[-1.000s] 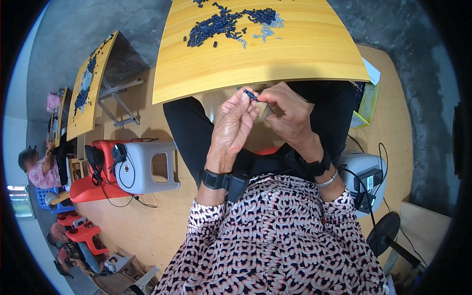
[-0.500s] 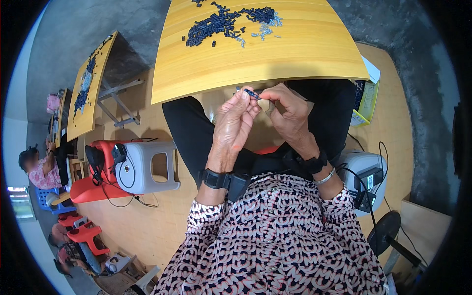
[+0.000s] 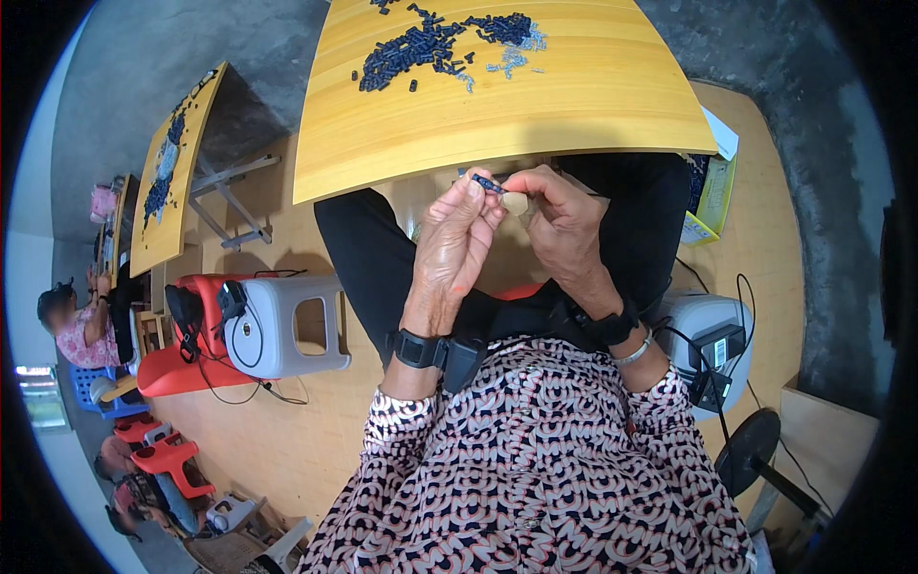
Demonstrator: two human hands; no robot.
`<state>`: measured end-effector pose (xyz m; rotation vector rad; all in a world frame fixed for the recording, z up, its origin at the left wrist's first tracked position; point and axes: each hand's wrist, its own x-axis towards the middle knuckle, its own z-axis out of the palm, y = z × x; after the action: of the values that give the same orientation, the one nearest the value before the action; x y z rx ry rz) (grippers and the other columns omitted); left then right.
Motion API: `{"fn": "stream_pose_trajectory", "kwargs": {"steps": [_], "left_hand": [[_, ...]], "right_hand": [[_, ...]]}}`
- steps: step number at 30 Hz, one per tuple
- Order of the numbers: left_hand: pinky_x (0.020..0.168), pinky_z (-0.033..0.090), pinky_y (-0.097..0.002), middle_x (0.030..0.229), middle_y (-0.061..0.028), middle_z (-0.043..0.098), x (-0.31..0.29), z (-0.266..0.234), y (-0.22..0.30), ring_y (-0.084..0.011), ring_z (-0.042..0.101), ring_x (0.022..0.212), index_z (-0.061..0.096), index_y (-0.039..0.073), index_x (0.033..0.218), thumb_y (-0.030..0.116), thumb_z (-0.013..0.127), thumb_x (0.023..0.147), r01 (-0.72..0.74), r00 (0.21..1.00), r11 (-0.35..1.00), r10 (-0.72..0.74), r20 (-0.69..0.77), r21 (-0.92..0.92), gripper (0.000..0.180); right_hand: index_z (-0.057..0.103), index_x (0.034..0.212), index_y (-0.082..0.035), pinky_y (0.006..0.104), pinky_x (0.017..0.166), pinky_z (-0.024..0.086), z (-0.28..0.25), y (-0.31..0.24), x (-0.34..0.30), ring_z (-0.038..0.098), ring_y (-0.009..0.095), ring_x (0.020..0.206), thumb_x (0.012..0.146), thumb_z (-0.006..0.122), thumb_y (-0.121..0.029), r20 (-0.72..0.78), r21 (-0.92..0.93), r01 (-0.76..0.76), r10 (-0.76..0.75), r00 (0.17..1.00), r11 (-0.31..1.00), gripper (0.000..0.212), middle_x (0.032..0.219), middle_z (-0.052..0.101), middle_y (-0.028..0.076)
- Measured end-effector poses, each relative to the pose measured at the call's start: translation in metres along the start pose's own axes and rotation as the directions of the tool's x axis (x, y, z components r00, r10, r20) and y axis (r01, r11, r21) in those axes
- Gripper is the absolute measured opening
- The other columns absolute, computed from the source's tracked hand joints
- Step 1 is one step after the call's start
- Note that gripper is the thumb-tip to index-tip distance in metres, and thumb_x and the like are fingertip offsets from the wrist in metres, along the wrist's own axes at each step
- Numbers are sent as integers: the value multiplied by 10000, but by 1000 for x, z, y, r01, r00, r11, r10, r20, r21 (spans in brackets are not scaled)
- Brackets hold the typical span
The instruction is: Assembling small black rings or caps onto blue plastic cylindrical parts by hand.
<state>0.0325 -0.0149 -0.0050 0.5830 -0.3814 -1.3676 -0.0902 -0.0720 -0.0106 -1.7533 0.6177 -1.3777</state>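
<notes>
Just beyond my lap, below the near edge of the table, my left hand (image 3: 456,225) pinches a small dark blue-black plastic part (image 3: 487,183) between thumb and fingers. My right hand (image 3: 564,215) is closed, its thumb and forefinger meeting at the right end of that part. A pale tan rounded piece (image 3: 514,203) shows under the right fingertips. Whether the right hand grips it, or something thinner, I cannot make out. On the table lie a heap of similar dark parts (image 3: 411,53) and a scatter of small silvery pieces (image 3: 516,60).
The yellow wooden table (image 3: 497,124) ends just past my hands. To the right stand a yellow box (image 3: 712,201) and a stool (image 3: 703,316) with a device and cables. A grey stool (image 3: 287,325) is at left. Another person (image 3: 86,330) sits at a farther table (image 3: 177,182).
My right fingers have shifted slightly at the end of the dark part, and more of the tan piece shows. My left hand keeps its hold, almost unmoved.
</notes>
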Motion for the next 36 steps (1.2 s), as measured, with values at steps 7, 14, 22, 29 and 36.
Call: {"fn": "stream_pose_trajectory", "kwargs": {"steps": [7,14,22,29,36], "left_hand": [[745,465,-238,855,-38,585,-1,1,2,-92,545,769,572,-13,1036,76,530,899,-8,1000,1000,8,-23,-3,169],[752,462,-240,857,-39,584,-1,1,0,-92,543,766,573,-19,1033,74,521,903,-43,999,999,44,-22,27,168],[756,460,-237,847,-31,570,-1,1,-3,-87,527,764,571,-17,1025,79,517,907,-49,998,999,49,-41,-2,162],[758,458,-235,847,-23,558,-2,5,-1,-84,522,770,563,-9,1028,77,517,907,-90,995,995,91,-34,41,156],[750,456,-236,848,-11,549,-1,0,-7,-76,518,778,558,2,1032,85,521,906,-59,997,996,56,-45,-61,155]], "right_hand": [[593,879,8,267,654,476,2,-3,0,624,219,760,709,560,129,7,-14,-15,15,1000,1000,212,821,614,114],[590,887,7,268,644,476,3,1,-1,621,224,748,724,578,106,27,-37,-19,20,999,999,191,815,612,118],[598,894,1,239,626,459,7,10,-5,608,141,740,768,587,65,18,125,-97,96,995,987,142,798,618,83],[604,902,3,239,625,460,4,5,1,606,128,744,763,590,71,37,-49,20,-18,999,999,156,800,621,76],[605,922,16,211,648,467,7,7,-3,594,89,769,782,595,54,18,186,-89,87,996,979,146,825,629,60]]}}
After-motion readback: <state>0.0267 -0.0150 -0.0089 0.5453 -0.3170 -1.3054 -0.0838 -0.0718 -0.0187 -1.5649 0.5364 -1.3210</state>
